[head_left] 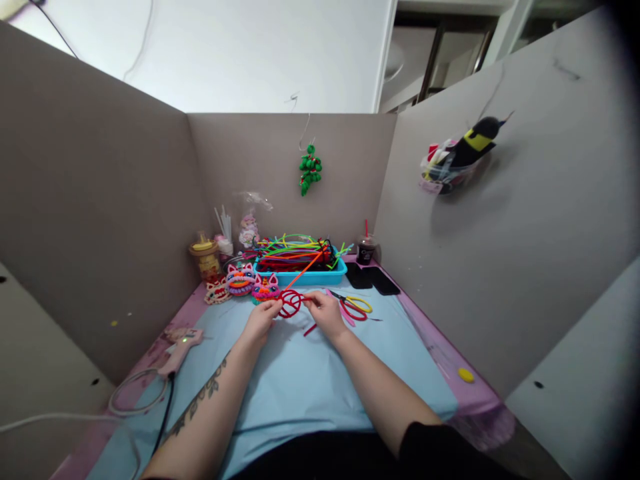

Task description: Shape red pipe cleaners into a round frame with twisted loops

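A person's left hand (265,319) pinches a looped red craft-stem figure (290,303) at 9 o'clock, the right hand (325,313) at 3, over a blue cloth (300,387) atop a pink cover (481,398). Print on a red-strawed cup (366,251) at 2 o'clock is too small to read. Grey panels (250,160) stand at 9, 12 and 3, a white wall (250,53) beyond.

A black garment (320,460) is worn, its fabric seen at the bottom edge. By a loose, plain black right sleeve (437,447) the arm is covered down to about the elbow; the right forearm (383,383) is left bare. The left forearm (230,390), also bare, is marked lengthwise along its outer side by a dark tattoo (201,400) of leaf-like shapes, stopped short of the wrist. The left grip (263,320) and right grip (326,316) are ungloved.
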